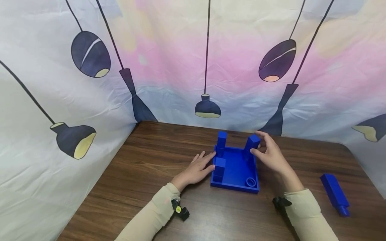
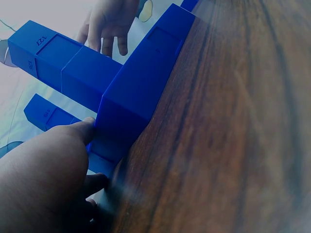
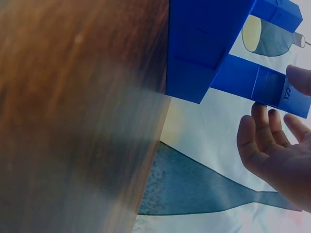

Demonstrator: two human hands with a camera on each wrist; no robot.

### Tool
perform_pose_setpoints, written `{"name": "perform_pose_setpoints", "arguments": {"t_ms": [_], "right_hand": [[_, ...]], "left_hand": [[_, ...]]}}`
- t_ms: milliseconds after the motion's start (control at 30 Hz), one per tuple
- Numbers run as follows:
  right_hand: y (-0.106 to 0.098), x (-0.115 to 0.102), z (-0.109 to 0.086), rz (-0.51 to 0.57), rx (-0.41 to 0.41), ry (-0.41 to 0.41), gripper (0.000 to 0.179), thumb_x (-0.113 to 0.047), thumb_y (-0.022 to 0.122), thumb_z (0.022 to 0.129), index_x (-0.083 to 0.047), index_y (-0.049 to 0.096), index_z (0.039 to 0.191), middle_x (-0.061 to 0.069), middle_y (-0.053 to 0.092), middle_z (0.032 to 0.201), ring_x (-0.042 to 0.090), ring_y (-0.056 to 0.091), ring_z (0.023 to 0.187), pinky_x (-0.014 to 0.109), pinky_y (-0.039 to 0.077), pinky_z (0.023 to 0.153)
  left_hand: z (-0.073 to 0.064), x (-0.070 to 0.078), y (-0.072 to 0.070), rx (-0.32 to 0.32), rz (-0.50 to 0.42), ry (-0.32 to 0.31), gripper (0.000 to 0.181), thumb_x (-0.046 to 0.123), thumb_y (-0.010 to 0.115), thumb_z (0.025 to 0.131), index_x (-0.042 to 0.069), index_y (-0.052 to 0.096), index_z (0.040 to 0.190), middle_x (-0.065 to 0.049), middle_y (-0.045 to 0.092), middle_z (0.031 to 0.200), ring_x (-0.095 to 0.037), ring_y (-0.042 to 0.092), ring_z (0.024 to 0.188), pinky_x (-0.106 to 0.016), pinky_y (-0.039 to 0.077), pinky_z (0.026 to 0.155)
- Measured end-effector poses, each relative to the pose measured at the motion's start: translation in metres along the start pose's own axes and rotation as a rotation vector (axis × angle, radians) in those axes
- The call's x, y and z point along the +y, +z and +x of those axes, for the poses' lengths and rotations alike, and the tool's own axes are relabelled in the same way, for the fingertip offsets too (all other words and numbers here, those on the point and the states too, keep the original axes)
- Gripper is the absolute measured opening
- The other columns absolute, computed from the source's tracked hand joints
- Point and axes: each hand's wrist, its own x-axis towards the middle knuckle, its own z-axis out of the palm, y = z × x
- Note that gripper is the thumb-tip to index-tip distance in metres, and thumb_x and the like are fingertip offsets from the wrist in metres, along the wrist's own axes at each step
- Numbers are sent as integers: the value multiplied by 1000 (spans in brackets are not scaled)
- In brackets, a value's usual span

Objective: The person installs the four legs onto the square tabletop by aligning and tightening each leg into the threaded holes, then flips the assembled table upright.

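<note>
A shallow blue square tray sits on the table with a raised rim. Blue square posts stand upright in three of its corners: the far left post, the near left post and the far right post. The near right corner has a round ring socket. My right hand holds the far right post near its top, thumb on the near side, fingertips against its side. My left hand has its fingers extended along the tray's left side, with the thumb touching near the near left post.
Another blue post lies on the wooden table at the right, its narrow round end toward me. A cloth backdrop with printed lamps rises behind the table's far edge.
</note>
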Motion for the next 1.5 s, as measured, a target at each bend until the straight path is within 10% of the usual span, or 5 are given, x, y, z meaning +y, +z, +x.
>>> {"name": "perform_pose_setpoints", "arguments": {"t_ms": [900, 1500], "right_hand": [[-1, 0, -1, -12, -32, 47, 67, -1, 67, 102, -3, 35, 161, 29, 54, 138, 46, 62, 117, 55, 55, 86], [-2, 0, 1, -20, -38, 60, 65, -5, 68, 102, -1, 37, 159, 29, 57, 130, 46, 61, 119, 56, 55, 88]], "left_hand": [[0, 1, 1, -2, -2, -4, 62, 42, 42, 115, 16, 26, 169, -9, 29, 172, -35, 6, 163, -51, 1, 130], [0, 2, -1, -1, 2, 6, 63, 42, 42, 115, 15, 25, 169, -11, 30, 171, -37, 7, 162, -53, 2, 130]]}}
